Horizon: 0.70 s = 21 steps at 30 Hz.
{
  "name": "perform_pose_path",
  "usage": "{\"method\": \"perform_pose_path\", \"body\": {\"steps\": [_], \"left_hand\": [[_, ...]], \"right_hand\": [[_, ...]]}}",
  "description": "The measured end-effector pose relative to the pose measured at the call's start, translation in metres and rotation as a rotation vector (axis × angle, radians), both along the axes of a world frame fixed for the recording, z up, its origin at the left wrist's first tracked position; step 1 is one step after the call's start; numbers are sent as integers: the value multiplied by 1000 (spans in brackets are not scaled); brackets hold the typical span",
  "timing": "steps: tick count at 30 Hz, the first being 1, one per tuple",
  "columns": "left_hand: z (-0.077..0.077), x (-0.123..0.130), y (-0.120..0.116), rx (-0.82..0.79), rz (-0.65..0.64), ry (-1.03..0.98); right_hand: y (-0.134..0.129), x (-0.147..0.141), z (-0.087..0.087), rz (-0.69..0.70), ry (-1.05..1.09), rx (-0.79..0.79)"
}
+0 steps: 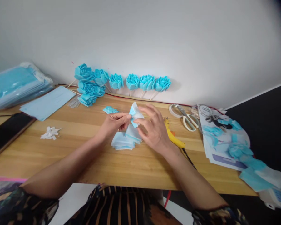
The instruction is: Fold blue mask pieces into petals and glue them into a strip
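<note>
A small blue-and-white piece of thin fabric [135,113], partly folded, is held up over the middle of the table. My left hand [117,124] pinches its left edge between thumb and fingers. On the other side my right hand [153,128] touches it with bent fingers, the upper ones spread behind it. Just below lies a stack of cut pale blue fabric pieces [123,141]. Behind my left hand rests a small blue petal cluster [110,109]. A yellow tool with a cord [176,139], perhaps a glue gun, lies right of my right hand, which partly covers it.
Several blue fabric flowers on sticks [132,82] lean along the wall. Scissors [188,120] and a tape roll [175,110] lie right, beside a printed sheet with blue scraps [215,153]. At left are a phone [8,134], white strips [51,133], flat blue sheets [48,101] and a plastic-wrapped pack [18,82].
</note>
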State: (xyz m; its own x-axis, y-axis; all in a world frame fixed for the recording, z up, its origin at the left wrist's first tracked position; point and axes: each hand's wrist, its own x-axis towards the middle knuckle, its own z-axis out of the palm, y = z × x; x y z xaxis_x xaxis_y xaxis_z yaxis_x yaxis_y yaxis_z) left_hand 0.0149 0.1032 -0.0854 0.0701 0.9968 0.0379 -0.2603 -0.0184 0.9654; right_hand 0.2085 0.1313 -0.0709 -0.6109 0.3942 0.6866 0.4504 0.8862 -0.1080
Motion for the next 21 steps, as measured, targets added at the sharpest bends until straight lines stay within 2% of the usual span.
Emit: {"method": "perform_pose_path", "body": {"steps": [4, 11, 17, 21], "left_hand": [[2, 1, -1, -4, -8, 60], [0, 1, -1, -12, -12, 199], [1, 2, -2, -22, -25, 241], [-4, 1, -1, 1, -31, 280]], "right_hand": [[2, -1, -6, -8, 149, -5], [-5, 1, -11, -45, 325, -393], [-7, 0, -11, -14, 429, -613], [-8, 0, -12, -46, 457, -695]]}}
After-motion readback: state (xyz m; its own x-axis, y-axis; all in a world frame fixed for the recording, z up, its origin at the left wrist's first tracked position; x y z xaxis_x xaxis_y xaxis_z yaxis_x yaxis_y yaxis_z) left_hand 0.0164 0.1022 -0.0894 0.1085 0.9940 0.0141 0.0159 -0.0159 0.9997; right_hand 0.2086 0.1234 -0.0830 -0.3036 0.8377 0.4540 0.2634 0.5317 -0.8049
